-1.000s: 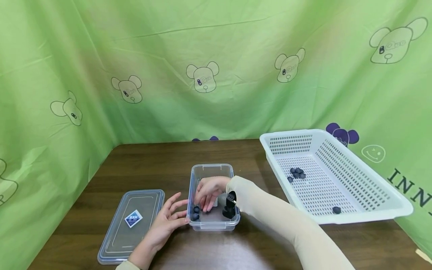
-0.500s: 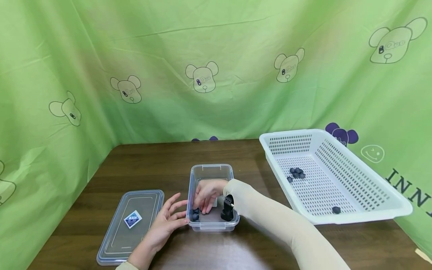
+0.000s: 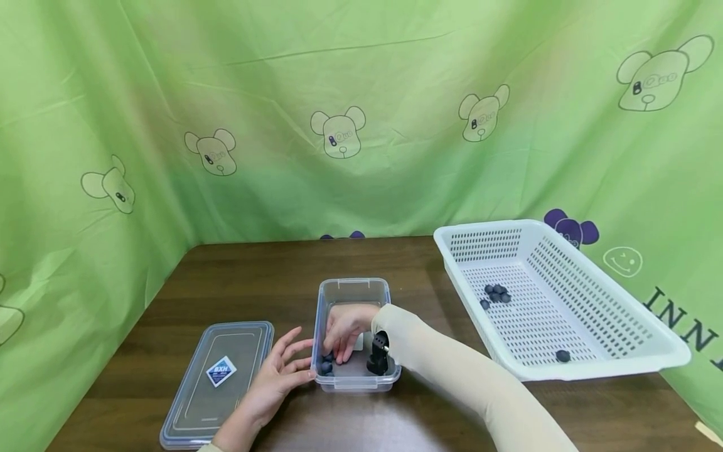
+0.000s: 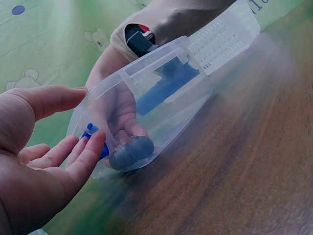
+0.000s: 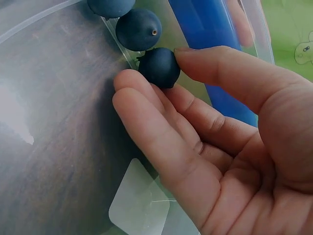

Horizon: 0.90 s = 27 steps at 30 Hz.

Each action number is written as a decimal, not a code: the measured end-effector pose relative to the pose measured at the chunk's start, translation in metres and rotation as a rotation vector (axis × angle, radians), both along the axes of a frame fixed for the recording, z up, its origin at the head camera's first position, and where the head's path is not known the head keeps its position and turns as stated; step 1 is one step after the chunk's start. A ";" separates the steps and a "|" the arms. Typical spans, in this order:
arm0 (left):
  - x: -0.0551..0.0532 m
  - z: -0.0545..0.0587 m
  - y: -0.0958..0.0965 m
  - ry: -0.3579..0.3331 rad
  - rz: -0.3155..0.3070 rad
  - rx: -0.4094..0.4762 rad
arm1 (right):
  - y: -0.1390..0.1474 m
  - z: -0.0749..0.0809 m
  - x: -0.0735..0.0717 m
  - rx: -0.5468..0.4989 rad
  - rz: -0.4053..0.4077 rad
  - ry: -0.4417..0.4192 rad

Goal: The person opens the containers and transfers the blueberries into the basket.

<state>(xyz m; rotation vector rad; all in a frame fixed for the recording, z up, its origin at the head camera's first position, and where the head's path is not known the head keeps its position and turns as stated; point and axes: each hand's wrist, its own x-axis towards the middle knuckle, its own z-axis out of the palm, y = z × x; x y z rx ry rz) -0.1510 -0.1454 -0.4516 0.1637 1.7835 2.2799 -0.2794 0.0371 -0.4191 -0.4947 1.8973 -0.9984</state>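
Inside a clear plastic box (image 3: 357, 382), my right hand (image 3: 346, 329) is reaching down to the near left corner. In the right wrist view its thumb and fingers pinch a blueberry (image 5: 159, 67). That berry touches a second blueberry (image 5: 139, 29), and another blueberry (image 5: 111, 6) sits beyond, all in a row along the box wall. My left hand (image 3: 277, 376) is beside the box's left side, its fingers spread and fingertips at the wall. Through the clear wall, the left wrist view shows the berries (image 4: 139, 148) at the right fingertips.
A clear lid (image 3: 194, 402) with a blue-and-white label lies on the table at left. To the right stands a white perforated basket (image 3: 599, 369), holding a cluster of blueberries (image 3: 497, 293) and a lone blueberry (image 3: 562, 356). A green printed curtain (image 3: 271, 201) hangs behind the wooden table.
My right hand has shifted slightly down and left inside the box, closer to the berries in the corner. My left hand has stayed at the box's side.
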 end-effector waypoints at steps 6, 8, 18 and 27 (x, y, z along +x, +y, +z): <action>0.002 -0.002 0.000 0.001 -0.004 0.017 | -0.002 -0.003 0.002 0.005 -0.015 -0.003; 0.001 -0.002 0.000 0.005 -0.001 0.021 | -0.003 -0.004 0.003 0.005 -0.023 0.009; 0.000 -0.003 0.000 0.012 -0.001 0.039 | -0.005 -0.001 0.006 0.026 -0.030 0.034; 0.002 -0.005 0.001 0.017 -0.004 0.053 | -0.005 0.001 0.008 0.024 -0.008 0.043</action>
